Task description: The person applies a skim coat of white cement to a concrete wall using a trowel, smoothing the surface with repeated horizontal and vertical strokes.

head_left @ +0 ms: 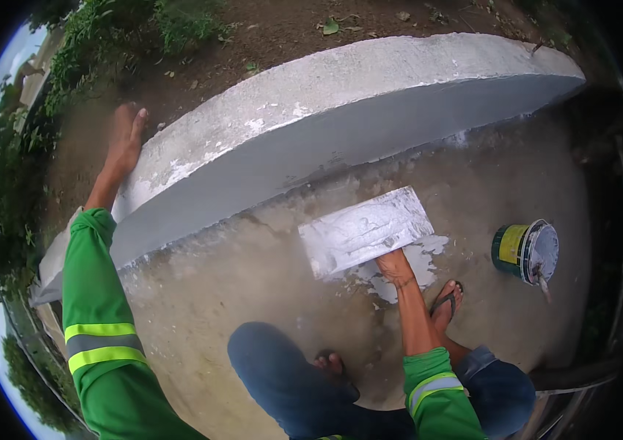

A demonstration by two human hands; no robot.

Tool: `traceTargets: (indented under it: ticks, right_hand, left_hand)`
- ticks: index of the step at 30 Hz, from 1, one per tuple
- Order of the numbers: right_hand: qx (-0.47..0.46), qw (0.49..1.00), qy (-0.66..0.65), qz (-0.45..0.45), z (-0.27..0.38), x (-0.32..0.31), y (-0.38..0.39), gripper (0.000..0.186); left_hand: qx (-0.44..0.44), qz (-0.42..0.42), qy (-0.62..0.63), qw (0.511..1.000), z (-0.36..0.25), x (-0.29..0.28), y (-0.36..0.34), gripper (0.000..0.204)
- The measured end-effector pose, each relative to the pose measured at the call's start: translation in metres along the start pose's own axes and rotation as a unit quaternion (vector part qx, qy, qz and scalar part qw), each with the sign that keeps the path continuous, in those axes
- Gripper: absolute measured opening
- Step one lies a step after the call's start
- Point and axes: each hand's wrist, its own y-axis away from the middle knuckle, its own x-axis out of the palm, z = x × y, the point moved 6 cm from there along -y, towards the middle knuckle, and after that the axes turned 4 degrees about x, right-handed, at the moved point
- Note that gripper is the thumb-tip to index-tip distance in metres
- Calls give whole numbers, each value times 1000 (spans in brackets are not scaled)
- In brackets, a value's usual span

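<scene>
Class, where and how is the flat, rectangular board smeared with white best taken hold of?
Likely from below, at the flat, rectangular board's edge nearest the person, where the right hand meets it: white paste coats its top, so gripping there could smear it.

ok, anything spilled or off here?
Yes: a white splatter on the floor, partly hidden by the paste-coated board in the right hand. It looks odd because the ground around it is mostly bare, grey-brown.
</scene>
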Motion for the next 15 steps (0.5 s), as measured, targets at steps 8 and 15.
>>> traceTargets:
  ticks: [8,15]
  right_hand:
    - [165,980,-113,13,-27,22,-82,35]
    - [138,989,-20,59,16,63,-134,26]
  left_hand:
    - [-53,-61,48,996,10,-12,0,46]
    - [-45,-41,124,990,12,-8,1,43]
